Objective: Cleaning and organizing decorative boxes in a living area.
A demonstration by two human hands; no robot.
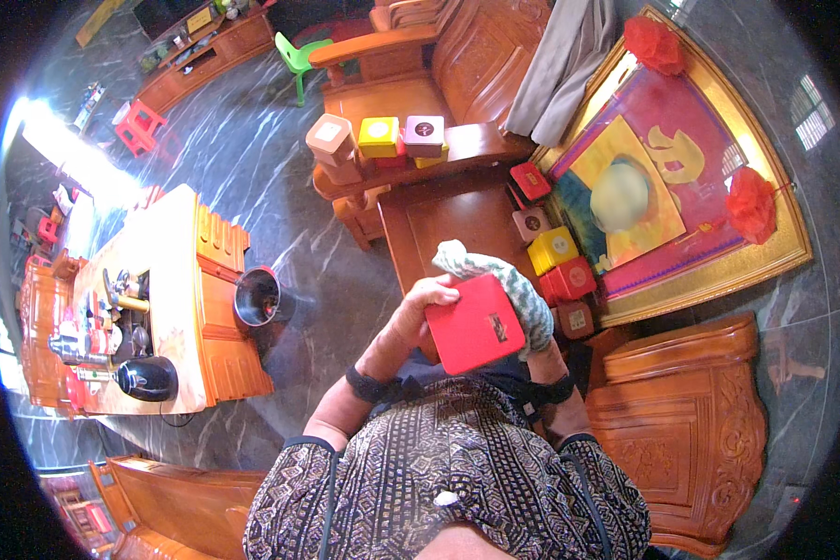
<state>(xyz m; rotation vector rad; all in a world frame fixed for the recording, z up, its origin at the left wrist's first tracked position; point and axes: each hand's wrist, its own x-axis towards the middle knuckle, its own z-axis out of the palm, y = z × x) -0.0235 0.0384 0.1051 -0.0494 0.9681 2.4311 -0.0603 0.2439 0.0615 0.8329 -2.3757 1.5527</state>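
Observation:
My left hand (423, 301) grips a red square tin (470, 329) by its left edge, with the thumb on the flat face. That face bears a small dark label near its right side. A pale green and white patterned cloth (528, 301) drapes around the tin's upper and right sides. My right hand (540, 352) holds the cloth against the tin; its fingers are hidden beneath the fabric. The tin is up in front of my chest, above the seat of a carved wooden chair (437, 210).
Several coloured tins (553, 250) stand along the chair's right side, beside a gold-framed picture (763, 262). More tins (379, 136) are stacked on the wooden armrest (472, 150). To the left are a tea table (182, 294), an electric kettle (147, 379) and a metal bin (257, 297).

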